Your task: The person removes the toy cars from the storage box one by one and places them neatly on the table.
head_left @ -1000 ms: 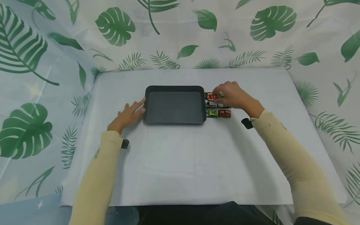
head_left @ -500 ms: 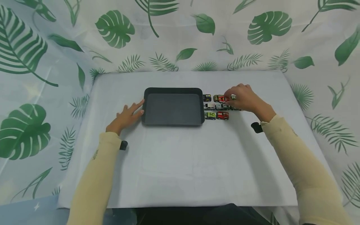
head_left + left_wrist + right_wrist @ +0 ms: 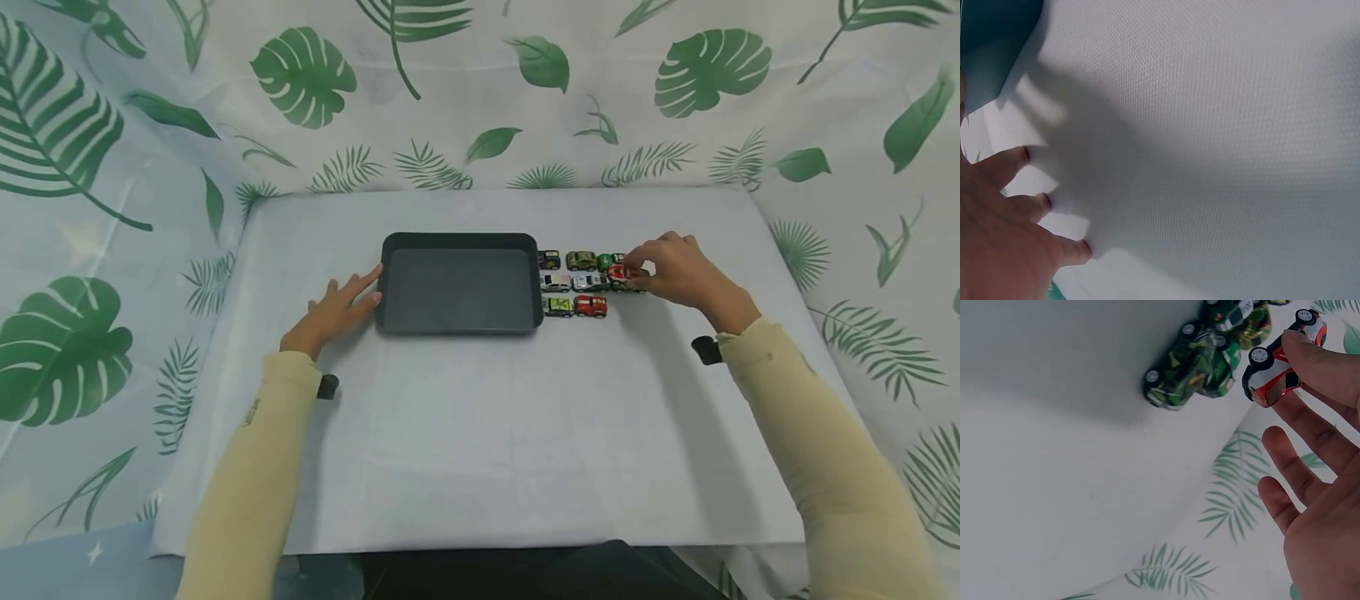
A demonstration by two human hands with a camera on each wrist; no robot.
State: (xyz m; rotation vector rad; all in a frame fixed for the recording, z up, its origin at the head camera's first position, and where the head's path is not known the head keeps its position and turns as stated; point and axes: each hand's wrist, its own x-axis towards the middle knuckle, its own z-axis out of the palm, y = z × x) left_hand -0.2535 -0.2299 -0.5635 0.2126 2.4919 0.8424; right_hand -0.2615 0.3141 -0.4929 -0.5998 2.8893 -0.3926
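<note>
My right hand [image 3: 678, 271] pinches a red-and-white toy car [image 3: 1272, 375] between thumb and fingers. It is held above the right end of several small toy cars beside the tray. In the right wrist view, a camouflage toy car [image 3: 1179, 365] stands on the table just left of the held one, with a green toy car [image 3: 1224, 367] against it. Spread fingers of my left hand [image 3: 333, 315] touch the left rim of a dark grey tray [image 3: 459, 292]. The left wrist view shows fingertips on the white cloth and a corner of the tray [image 3: 997, 50].
Next to the tray's right side stand a dark car [image 3: 549, 259], a white car [image 3: 556, 283], a silver car [image 3: 590, 282], a yellow-green car [image 3: 558, 307] and a red car [image 3: 591, 307]. White cloth [image 3: 480, 450] covers the table. Leaf-patterned sheets [image 3: 450, 100] hang around it.
My right hand has moved right, away from the tray, carrying the red-and-white toy car over the other cars. The camouflage car in the back row shows more. My left hand keeps its place at the tray.
</note>
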